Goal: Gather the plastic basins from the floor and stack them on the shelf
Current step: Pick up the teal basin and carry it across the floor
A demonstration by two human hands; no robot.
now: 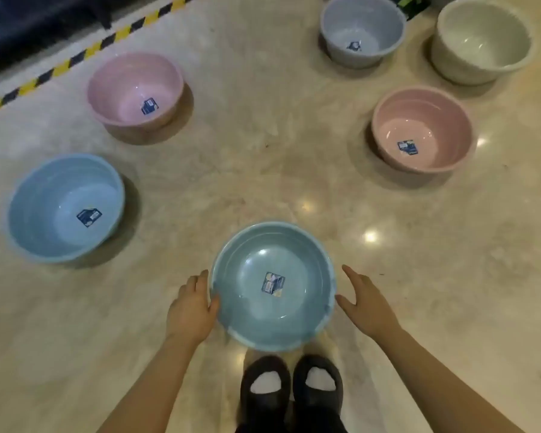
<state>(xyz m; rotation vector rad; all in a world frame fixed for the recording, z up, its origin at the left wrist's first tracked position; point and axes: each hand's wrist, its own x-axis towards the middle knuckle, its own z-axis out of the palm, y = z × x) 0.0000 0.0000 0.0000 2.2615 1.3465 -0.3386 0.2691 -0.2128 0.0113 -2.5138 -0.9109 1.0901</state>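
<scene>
Six plastic basins are sitting upright and apart on the floor: a teal basin (274,285) nearest, a light blue basin (64,207) and pink basin (135,90) left, a salmon basin (422,129), grey basin (363,29) and cream basin (481,39) right.

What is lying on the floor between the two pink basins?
Nothing: the head view shows only bare floor between the left pink basin and the right pink basin.
</scene>
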